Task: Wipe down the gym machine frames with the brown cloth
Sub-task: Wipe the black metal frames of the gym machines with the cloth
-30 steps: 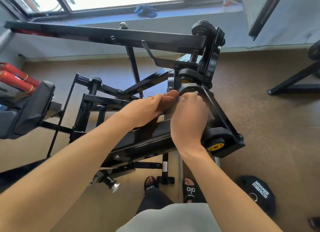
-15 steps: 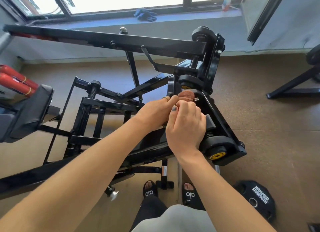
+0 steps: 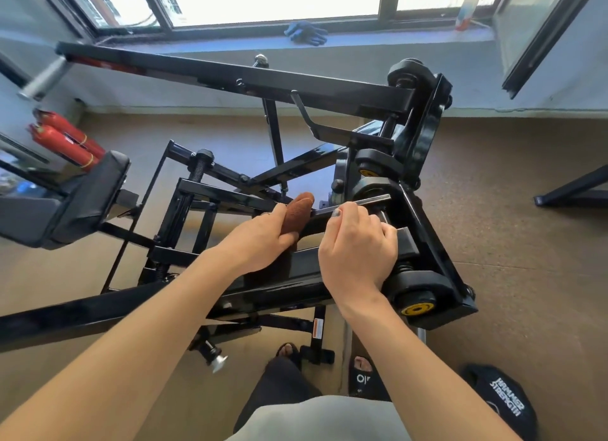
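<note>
While both forearms reach forward over the black machine frame (image 3: 286,295), a weight plate (image 3: 501,407) lettered "HAMMER STRENGTH" lies on the floor at near right, beside two sandalled feet. Left hand (image 3: 260,239): fingers curled together around the brown cloth (image 3: 297,212), whose rolled end sticks out past the knuckles and rests against a frame bar at the centre of the machine. Right hand (image 3: 357,243): just right of the cloth, fingers bent and close together, thumb and forefinger pinching a thin flat metal strip (image 3: 365,201) that runs rightward toward the pivot housing. Yellow-capped pivot (image 3: 417,309) sits near right of that hand. Black seat pad (image 3: 88,197) at left, two red cylinders (image 3: 65,141) behind it. Long top beam (image 3: 237,78) spans farther back. Blue gloves (image 3: 306,32) and a bottle (image 3: 468,6) rest on the far windowsill.
</note>
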`<action>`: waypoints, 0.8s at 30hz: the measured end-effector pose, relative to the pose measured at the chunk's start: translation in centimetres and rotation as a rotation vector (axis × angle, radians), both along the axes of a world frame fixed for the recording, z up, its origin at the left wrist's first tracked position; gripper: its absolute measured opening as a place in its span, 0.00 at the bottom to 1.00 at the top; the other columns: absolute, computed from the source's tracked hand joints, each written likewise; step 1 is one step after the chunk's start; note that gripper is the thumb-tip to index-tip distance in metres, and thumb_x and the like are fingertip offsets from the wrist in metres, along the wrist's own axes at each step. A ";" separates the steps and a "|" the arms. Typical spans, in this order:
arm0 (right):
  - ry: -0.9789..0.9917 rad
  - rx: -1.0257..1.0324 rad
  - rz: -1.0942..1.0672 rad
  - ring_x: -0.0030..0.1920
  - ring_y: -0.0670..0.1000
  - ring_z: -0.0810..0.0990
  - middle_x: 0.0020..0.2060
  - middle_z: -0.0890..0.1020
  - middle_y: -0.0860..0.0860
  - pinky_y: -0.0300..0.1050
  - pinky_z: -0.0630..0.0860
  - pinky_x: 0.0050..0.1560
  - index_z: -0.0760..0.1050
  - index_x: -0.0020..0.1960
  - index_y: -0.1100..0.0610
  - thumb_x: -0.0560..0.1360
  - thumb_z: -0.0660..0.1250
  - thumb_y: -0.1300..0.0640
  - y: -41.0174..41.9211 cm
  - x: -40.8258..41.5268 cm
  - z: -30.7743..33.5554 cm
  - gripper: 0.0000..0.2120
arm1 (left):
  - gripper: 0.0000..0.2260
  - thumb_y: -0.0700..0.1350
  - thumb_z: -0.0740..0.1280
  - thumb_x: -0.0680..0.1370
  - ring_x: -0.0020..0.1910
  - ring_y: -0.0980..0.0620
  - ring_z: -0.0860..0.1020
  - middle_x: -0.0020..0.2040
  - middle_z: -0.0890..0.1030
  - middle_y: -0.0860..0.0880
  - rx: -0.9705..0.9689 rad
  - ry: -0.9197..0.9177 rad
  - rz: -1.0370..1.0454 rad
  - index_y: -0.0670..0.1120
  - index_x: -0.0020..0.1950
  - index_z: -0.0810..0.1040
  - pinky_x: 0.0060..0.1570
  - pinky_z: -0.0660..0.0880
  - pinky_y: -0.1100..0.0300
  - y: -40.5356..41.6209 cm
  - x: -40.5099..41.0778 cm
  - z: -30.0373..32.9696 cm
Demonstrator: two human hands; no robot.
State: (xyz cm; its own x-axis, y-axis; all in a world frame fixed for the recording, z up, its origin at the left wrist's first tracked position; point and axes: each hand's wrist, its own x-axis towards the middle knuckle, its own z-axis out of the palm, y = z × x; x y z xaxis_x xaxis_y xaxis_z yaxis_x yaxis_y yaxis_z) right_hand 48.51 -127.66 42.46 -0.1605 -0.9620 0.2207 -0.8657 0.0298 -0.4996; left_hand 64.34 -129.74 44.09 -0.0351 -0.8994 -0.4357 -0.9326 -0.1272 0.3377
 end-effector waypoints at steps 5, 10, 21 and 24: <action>-0.135 0.048 -0.042 0.44 0.50 0.78 0.44 0.81 0.48 0.52 0.71 0.55 0.75 0.53 0.53 0.83 0.45 0.46 -1.1 0.2 1.0 0.21 | 0.22 0.51 0.65 0.83 0.63 0.47 0.78 0.69 0.76 0.49 -0.022 0.057 -0.224 0.51 0.74 0.63 0.61 0.76 0.53 -3.0 -0.8 -0.5; -0.072 0.071 -0.150 0.50 0.53 0.79 0.51 0.82 0.52 0.54 0.74 0.59 0.75 0.59 0.55 0.83 0.47 0.46 -3.3 0.6 1.3 0.21 | 0.21 0.53 0.61 0.84 0.60 0.49 0.79 0.67 0.77 0.50 0.020 0.124 -0.544 0.50 0.75 0.62 0.60 0.75 0.58 -6.0 -0.2 -0.4; 0.208 0.181 -0.393 0.49 0.57 0.79 0.51 0.80 0.57 0.54 0.77 0.52 0.74 0.59 0.58 0.82 0.42 0.46 -3.9 2.3 1.2 0.26 | 0.20 0.55 0.61 0.83 0.64 0.50 0.74 0.69 0.73 0.49 -0.015 0.585 -0.290 0.51 0.75 0.67 0.68 0.72 0.52 -13.8 -0.2 -7.4; 0.235 0.190 -0.395 0.49 0.57 0.79 0.52 0.79 0.58 0.55 0.78 0.52 0.74 0.59 0.59 0.83 0.42 0.46 -4.1 2.3 1.1 0.26 | 0.23 0.58 0.62 0.82 0.73 0.45 0.61 0.74 0.63 0.52 -0.110 0.364 -0.523 0.56 0.77 0.65 0.74 0.62 0.44 -13.8 -2.4 -11.1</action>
